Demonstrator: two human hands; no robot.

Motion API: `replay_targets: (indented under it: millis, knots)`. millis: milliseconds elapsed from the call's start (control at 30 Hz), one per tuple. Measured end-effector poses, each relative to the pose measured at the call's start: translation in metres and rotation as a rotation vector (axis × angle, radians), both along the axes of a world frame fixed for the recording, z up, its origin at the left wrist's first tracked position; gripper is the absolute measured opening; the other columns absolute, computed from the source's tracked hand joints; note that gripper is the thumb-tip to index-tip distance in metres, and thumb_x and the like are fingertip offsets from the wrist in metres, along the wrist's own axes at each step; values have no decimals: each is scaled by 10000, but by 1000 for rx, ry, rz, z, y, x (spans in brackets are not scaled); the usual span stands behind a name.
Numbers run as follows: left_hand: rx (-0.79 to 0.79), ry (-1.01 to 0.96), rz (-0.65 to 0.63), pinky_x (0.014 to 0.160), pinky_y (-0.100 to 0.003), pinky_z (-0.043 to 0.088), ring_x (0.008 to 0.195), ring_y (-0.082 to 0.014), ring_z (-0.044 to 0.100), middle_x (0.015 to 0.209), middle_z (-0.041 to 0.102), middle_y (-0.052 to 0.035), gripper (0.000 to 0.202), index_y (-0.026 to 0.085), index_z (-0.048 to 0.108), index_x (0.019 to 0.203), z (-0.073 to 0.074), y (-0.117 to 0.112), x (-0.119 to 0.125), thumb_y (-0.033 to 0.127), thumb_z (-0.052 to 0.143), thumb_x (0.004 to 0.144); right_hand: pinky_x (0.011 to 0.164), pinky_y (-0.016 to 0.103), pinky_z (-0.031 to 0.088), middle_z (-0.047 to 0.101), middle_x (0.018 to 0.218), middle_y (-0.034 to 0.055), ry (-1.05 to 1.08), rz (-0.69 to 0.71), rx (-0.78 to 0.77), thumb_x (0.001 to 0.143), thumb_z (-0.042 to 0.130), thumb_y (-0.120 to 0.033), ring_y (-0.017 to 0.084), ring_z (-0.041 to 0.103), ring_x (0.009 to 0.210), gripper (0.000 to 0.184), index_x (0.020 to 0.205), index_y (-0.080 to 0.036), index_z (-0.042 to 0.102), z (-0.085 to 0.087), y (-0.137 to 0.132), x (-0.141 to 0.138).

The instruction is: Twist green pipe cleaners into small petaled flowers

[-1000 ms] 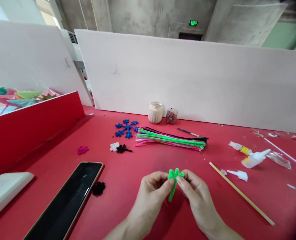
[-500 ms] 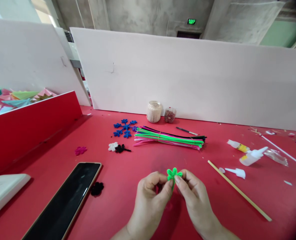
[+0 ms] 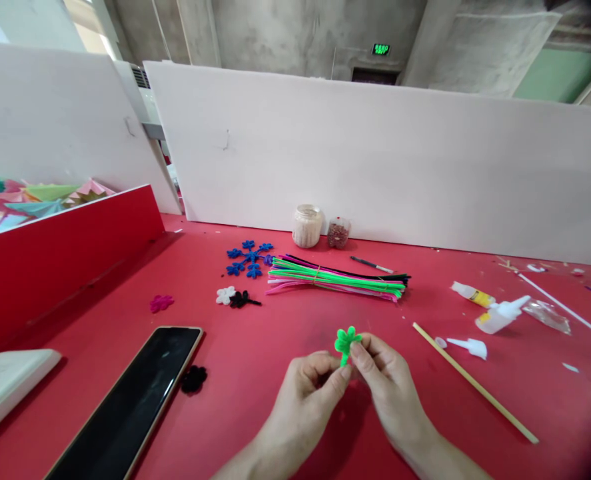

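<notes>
A small green pipe-cleaner flower [image 3: 346, 339] with a short stem is held up above the red table. My left hand [image 3: 309, 399] pinches the lower end of the stem between thumb and fingertips. My right hand [image 3: 394, 381] grips the flower's right side, its thumb over a petal. Beyond the hands lies a bundle of pipe cleaners [image 3: 340, 279] in green, pink and black. Left of it are a blue snowflake-like piece [image 3: 250, 258], a white flower [image 3: 225, 295] and a black flower with a stem [image 3: 242, 300].
A phone [image 3: 130, 400] lies at the left, beside a black flower [image 3: 194, 379]; a magenta flower [image 3: 162, 303] sits farther back. On the right are a wooden stick [image 3: 475, 383], glue bottles [image 3: 500, 315] and a white nozzle cap [image 3: 469, 348]. A jar [image 3: 306, 227] stands near the white panel [image 3: 375, 153].
My left fingers have shifted down from beside the petals to the stem's lower end, and more stem shows. My right thumb has moved up onto a petal.
</notes>
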State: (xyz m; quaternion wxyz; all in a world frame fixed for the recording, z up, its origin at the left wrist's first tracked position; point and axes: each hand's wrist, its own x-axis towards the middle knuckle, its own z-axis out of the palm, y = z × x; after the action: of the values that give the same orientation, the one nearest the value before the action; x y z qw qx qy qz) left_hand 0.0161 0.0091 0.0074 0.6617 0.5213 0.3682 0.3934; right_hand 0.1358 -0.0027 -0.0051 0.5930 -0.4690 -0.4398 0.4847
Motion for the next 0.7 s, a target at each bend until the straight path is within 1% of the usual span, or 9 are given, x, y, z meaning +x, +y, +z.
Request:
replay_targets:
  millis: [67, 133, 200, 267, 367, 433, 500, 567, 700]
  knots:
    - [25, 45, -5, 488, -229, 282, 497, -96, 342, 515, 438, 3, 290, 111, 611, 592, 1, -1, 0, 355, 548, 737, 487, 189, 367, 459, 550, -41, 6, -5, 0, 764, 581, -319, 89, 411, 517, 222, 607, -169, 535, -2, 0, 1]
    - [98, 138, 21, 474, -228, 268, 477, -97, 337, 499, 431, 7, 283, 124, 610, 590, 1, -1, 0, 326, 512, 762, 495, 191, 364, 459, 574, -35, 23, -16, -13, 795, 542, -340, 91, 408, 531, 209, 666, -177, 559, -6, 0, 2]
    - [263, 294, 99, 484, -233, 267, 470, -103, 348, 489, 441, 7, 275, 147, 603, 560, 0, 1, -2, 276, 491, 775, 511, 201, 367, 490, 646, -17, 47, -23, -31, 832, 474, -374, 101, 420, 565, 209, 821, -196, 582, -8, 0, 4]
    - [480, 476, 179, 520, -245, 274, 483, -116, 382, 495, 467, 1, 252, 167, 605, 560, -1, 4, -6, 227, 486, 774, 507, 211, 359, 497, 684, -3, 45, -3, -37, 856, 404, -412, 110, 418, 577, 276, 936, -203, 567, -8, -1, 6]
    - [720, 696, 212, 574, -268, 275, 521, -140, 433, 532, 519, -24, 208, 174, 616, 629, -4, 6, -11, 186, 467, 774, 481, 211, 322, 448, 625, -17, -27, 73, -21, 860, 389, -419, 105, 374, 541, 297, 848, -182, 568, -4, -2, 7]
    - [781, 764, 196, 584, -276, 272, 533, -146, 445, 552, 537, -37, 202, 166, 612, 652, -5, 5, -13, 173, 453, 776, 481, 205, 305, 411, 599, -34, -93, 79, -20, 834, 467, -379, 96, 347, 528, 232, 765, -175, 555, -1, -1, 7]
    - [765, 768, 160, 584, -273, 277, 544, -147, 448, 562, 537, -36, 188, 159, 608, 662, -4, 3, -11, 179, 455, 771, 484, 199, 298, 392, 591, -43, -154, 44, -28, 807, 523, -342, 91, 334, 529, 196, 712, -171, 541, -1, 1, 7]
    - [653, 712, 126, 562, -262, 282, 543, -142, 437, 549, 509, -23, 187, 149, 594, 631, -2, 1, -8, 197, 465, 757, 486, 195, 298, 385, 582, -45, -205, 13, -27, 803, 526, -336, 91, 331, 531, 204, 688, -168, 537, -1, 3, 10]
    - [226, 429, 60, 490, -233, 281, 507, -118, 411, 515, 470, -7, 240, 128, 564, 574, 3, 3, -3, 235, 444, 751, 486, 186, 298, 411, 584, -47, -281, 14, -13, 810, 514, -325, 90, 344, 532, 177, 728, -175, 561, 0, 5, 16]
